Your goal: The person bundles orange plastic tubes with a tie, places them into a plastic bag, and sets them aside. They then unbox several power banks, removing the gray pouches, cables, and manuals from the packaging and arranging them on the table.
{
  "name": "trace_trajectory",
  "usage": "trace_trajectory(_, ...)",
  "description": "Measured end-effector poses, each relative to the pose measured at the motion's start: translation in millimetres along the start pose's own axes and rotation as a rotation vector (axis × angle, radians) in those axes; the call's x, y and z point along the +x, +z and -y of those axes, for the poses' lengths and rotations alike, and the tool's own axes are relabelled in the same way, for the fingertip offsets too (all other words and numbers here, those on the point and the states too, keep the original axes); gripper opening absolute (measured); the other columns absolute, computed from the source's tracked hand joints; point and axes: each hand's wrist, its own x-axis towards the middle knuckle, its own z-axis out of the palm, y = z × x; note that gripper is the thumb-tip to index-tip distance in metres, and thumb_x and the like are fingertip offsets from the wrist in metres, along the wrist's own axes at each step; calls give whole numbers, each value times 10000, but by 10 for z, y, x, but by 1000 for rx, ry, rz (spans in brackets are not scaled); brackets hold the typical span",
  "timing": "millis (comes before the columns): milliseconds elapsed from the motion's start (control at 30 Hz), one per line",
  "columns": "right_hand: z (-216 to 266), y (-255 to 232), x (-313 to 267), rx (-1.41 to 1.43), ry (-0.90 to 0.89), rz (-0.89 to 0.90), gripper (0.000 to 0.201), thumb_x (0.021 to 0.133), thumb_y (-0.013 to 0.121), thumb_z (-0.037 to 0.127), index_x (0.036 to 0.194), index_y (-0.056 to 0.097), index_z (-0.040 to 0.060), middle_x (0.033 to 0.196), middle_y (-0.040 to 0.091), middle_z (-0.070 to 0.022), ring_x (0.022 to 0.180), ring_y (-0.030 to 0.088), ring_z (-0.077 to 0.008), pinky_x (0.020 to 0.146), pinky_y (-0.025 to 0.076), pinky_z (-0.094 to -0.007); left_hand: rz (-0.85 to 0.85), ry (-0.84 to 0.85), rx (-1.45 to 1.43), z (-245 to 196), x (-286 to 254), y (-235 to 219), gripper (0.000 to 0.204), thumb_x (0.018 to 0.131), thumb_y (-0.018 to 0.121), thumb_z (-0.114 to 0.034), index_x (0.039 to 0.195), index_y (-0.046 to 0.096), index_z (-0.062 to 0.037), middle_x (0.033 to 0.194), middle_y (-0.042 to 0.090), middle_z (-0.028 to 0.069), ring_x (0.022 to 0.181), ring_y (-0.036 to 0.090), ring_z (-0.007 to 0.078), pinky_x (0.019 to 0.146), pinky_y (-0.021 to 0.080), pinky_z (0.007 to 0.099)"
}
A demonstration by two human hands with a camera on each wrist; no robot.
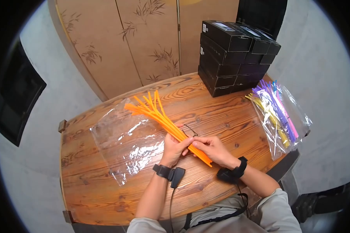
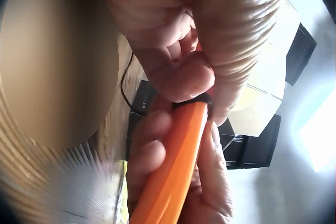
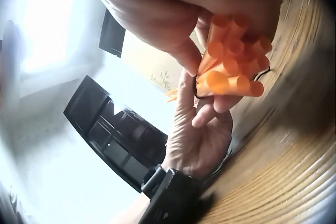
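Observation:
A bundle of long hollow orange straws slants across the front middle of the table, its far tips fanned out and its near ends together. My left hand grips it around the middle, thumb on top. Just beside it, my right hand pinches the bundle, thumb near the left thumb. A thin black tie circles the straws between the hands, and its loose length sticks out beyond the fingers. In the right wrist view the open straw ends point at the camera, with the right fingers partly hidden behind them.
A crumpled clear plastic bag lies flat on the wooden table at left. More clear bags with purple, pink and yellow straws lie at the right edge. Stacked black boxes stand at the back right, before a folding screen.

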Motion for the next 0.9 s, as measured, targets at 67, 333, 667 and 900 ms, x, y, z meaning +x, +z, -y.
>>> trace_trajectory(67, -76, 43, 26, 41, -85, -53, 310, 996, 570, 166, 1231, 643, -23, 967, 706, -54, 862, 633, -81, 737, 504, -201, -22, 51, 25, 12, 15, 15, 551, 835, 714, 44, 1281, 395, -14, 906, 664, 106, 597, 584, 78, 412, 426, 179)
trace_trajectory(333, -279, 91, 145, 83, -216, -258, 264, 925, 668, 87, 1153, 674, -46, 958, 716, -80, 838, 647, -95, 730, 521, -209, -93, 112, 128, 47, 39, 12, 588, 836, 720, 42, 1287, 346, -16, 1119, 631, 177, 841, 675, 160, 556, 546, 206)
trace_trajectory(667, -262, 35, 224, 115, -137, -249, 178, 934, 646, 84, 1040, 668, -56, 924, 711, -88, 818, 663, -110, 714, 534, -215, -244, 216, 253, 106, 32, 62, 630, 807, 759, 22, 1249, 311, -15, 1134, 546, 142, 868, 667, 167, 648, 572, 235)
trace_trajectory(900, -247, -138, 313, -132, -11, -85, 174, 970, 611, 148, 1051, 640, -3, 908, 673, -26, 745, 614, -51, 607, 509, -191, -253, 199, 352, 238, 76, -65, 385, 816, 758, 12, 1057, 458, 13, 966, 607, 107, 699, 627, 85, 554, 540, 210)
